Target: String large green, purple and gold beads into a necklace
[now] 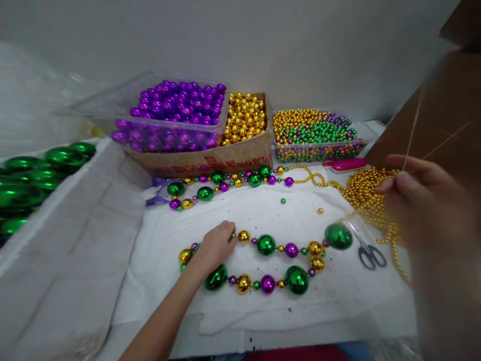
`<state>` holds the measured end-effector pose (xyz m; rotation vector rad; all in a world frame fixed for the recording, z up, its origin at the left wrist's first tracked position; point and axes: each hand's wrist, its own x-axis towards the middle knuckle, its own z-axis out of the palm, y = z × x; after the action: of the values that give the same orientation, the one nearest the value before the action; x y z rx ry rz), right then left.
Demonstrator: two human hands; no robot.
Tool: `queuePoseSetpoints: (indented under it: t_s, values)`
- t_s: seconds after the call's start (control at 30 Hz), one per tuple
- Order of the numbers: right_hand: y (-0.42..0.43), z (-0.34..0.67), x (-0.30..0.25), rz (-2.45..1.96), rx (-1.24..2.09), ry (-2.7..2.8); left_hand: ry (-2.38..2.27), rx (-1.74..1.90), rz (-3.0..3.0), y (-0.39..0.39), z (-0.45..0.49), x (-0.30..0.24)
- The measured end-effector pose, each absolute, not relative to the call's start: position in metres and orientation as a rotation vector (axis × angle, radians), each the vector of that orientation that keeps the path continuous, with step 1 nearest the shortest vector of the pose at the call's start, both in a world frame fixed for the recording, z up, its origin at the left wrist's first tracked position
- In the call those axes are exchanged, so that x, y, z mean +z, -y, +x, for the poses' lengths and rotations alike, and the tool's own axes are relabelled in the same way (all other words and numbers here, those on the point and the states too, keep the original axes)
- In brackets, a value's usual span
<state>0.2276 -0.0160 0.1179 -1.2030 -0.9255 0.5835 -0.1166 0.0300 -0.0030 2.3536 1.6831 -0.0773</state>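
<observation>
My left hand [216, 245] rests on a strand of large green, gold and purple beads [280, 263] laid in a loop on the white cloth [259, 210]; its fingers are curled over the strand near a small green bead. My right hand [417, 195] is raised close to the camera and blurred, with fingers pinched on a thin clear string [412, 128] that runs up and right. A pile of small gold bead chain [366, 195] lies just beyond that hand.
A second finished strand [225, 183] lies further back. Behind it stand a clear tub of purple balls [176, 113], a cardboard box of gold balls [244, 118] and a tray of small mixed beads [313, 130]. Scissors [370, 253], a pink tool [343, 164], green balls [33, 175] at left.
</observation>
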Motion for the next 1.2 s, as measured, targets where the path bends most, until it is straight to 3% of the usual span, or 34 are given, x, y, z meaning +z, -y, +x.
queuePoseSetpoints:
  t_s: [0.13, 0.27, 0.5, 0.6, 0.77, 1.2]
  values:
    - [0.024, 0.216, 0.083, -1.251, 0.835, 0.889, -1.928, 0.174, 2.307, -0.031, -0.134, 0.002]
    - [0.031, 0.211, 0.061, -1.352, 0.915, 0.838, -1.714, 0.402, 2.3, 0.02, -0.122, 0.008]
    - [0.036, 0.228, 0.055, -1.397, 0.78, 0.908, -1.428, 0.011, 2.113, 0.089, -0.115, 0.0]
    - [0.033, 0.231, 0.046, -1.298, 0.9, 0.81, -1.384, -0.048, 2.003, 0.078, -0.117, 0.001]
    - [0.023, 0.229, 0.03, -1.13, 1.125, 0.619, -1.35, 0.249, 1.976, 0.037, -0.079, 0.019]
    - [0.03, 0.202, 0.015, -1.17, 1.262, 0.677, -1.0, 0.599, 1.694, -0.003, 0.046, 0.019]
